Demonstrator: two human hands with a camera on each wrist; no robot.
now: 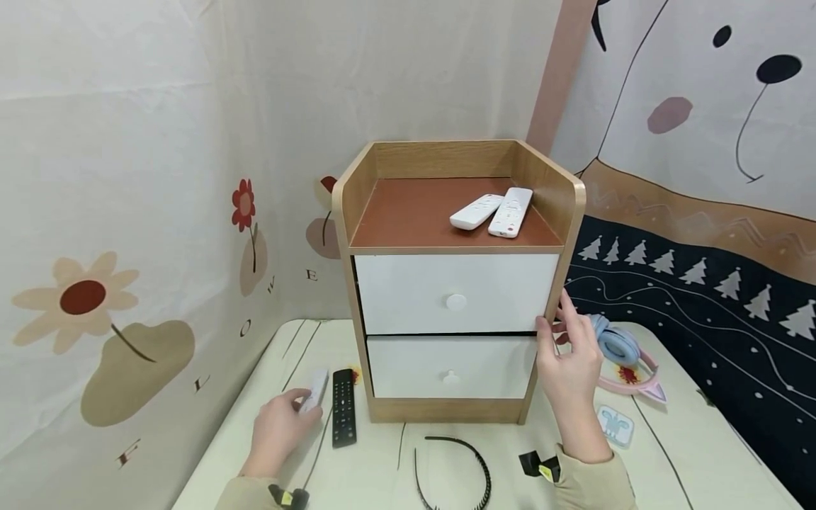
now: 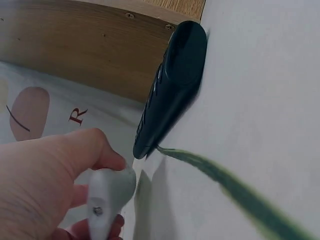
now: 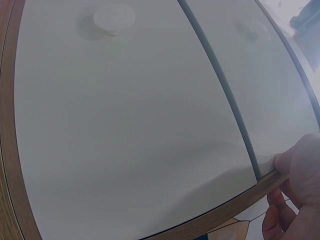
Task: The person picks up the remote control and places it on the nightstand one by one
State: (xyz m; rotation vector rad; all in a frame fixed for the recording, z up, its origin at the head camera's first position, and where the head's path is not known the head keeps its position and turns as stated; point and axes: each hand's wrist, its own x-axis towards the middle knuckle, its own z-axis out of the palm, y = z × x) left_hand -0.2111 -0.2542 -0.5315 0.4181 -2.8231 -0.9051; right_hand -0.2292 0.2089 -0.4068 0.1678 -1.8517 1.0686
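A person in beige sleeves works at a two-drawer cabinet (image 1: 446,411), seen from where I stand, with one hand on either side of it. At lower left of the frame, the left hand (image 1: 280,428) pinches a white remote control (image 1: 316,389) between thumb and fingers, just beside a black remote control (image 1: 344,409) that lies on the worktop (image 1: 372,467). Whether the white one touches the surface, I cannot tell. Right of center, the right hand (image 1: 572,361) grips the cabinet's right edge, thumb on the front, fingers round the side.

Handling it well would seem to call for a light pinch on the remote's long sides, clear of the buttons, and a path that misses the black one; the right hand would do best to steady the cabinet without pressing on its closed drawers.

The white remote's long axis slants from lower left to upper right, its far end pointing away from the person and slightly right; which end carries the emitter, I cannot make out. The black one lies nearly upright in the frame. Above, on the cabinet's brown top shelf (image 1: 408,212), two more white remotes (image 1: 511,212) fan apart, near each other at their upper ends.
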